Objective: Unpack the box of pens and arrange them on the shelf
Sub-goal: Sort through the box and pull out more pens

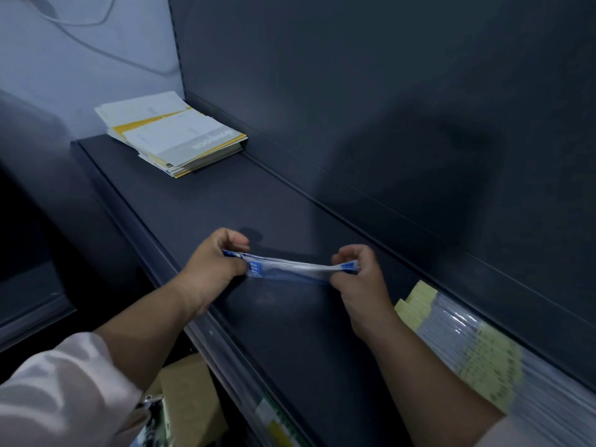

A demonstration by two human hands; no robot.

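Observation:
A flat blue-and-white packet of pens (290, 268) hangs stretched between my two hands, just above the dark shelf (206, 201). My left hand (216, 261) pinches its left end with curled fingers. The right end is pinched by my right hand (358, 272). Packet and hands are over the front half of the shelf, near its middle. A brown cardboard box (190, 398) sits below the shelf's front edge, at the bottom left.
A stack of white and yellow papers (171, 133) lies at the shelf's far left end. Plastic-wrapped packs with yellow labels (467, 343) line the back of the shelf on the right. A dark back panel (387, 91) rises behind the shelf.

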